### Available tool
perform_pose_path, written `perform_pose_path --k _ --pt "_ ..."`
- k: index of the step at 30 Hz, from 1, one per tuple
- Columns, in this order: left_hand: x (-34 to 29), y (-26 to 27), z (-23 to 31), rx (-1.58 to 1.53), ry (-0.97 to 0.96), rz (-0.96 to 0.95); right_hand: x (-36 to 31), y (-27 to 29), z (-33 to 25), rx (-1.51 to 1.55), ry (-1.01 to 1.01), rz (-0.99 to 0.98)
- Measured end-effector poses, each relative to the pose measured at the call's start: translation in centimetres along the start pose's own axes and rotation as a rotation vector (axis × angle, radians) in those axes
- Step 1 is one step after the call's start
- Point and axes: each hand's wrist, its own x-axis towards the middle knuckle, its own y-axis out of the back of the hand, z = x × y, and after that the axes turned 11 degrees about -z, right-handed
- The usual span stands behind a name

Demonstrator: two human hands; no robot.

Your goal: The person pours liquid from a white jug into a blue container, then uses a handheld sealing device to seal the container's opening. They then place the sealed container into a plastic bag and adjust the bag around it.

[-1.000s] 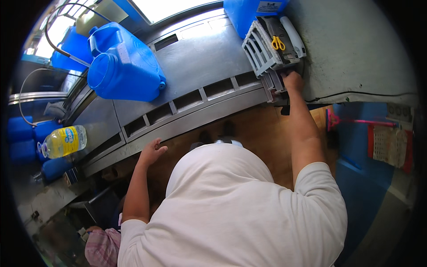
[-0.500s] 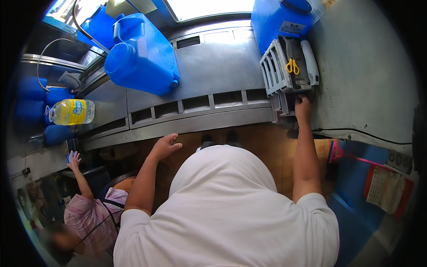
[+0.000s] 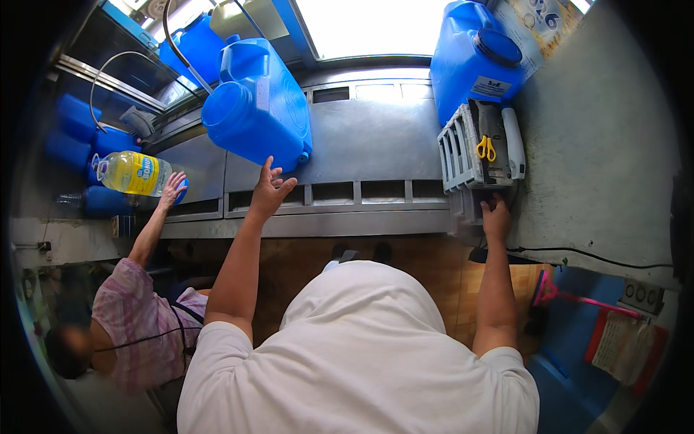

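Observation:
My left hand (image 3: 272, 192) is raised over the front of the steel counter with its fingers apart and nothing in them. Just beyond its fingertips stands a big blue jerrycan (image 3: 278, 101) with a round screw cap toward me. My right hand (image 3: 497, 217) is at the lower front of a grey plastic rack (image 3: 458, 153); thumb and a finger show apart, and I see nothing held between them. Yellow-handled scissors (image 3: 486, 149) lie on top of the rack, beside a pale, long-handled object (image 3: 513, 141).
Another blue jerrycan (image 3: 470, 61) stands behind the rack. At left, a co-worker's hand (image 3: 170, 191) holds a blue round lid (image 3: 182, 192) by a large clear bottle (image 3: 134, 173) with a yellow label. A black cable (image 3: 578, 250) runs along the right counter's edge.
My left hand has risen forward toward the blue jerrycan. My right hand's fingers have come apart at the rack. The co-worker's hand with the blue lid has moved up beside the bottle.

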Motion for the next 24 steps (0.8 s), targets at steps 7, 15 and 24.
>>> perform_pose_path --k 7,15,24 --pt "4.6 -2.0 0.4 -0.187 0.004 0.026 -0.3 -1.8 -0.2 0.004 -0.020 -0.062" --pt "13.5 -8.2 -2.1 -0.032 0.043 -0.106 -0.6 8.3 -7.8 0.097 0.186 0.256" --pt "39.8 -6.4 -0.8 -0.054 0.101 0.474 0.5 25.3 -10.7 0.146 -0.183 0.497"
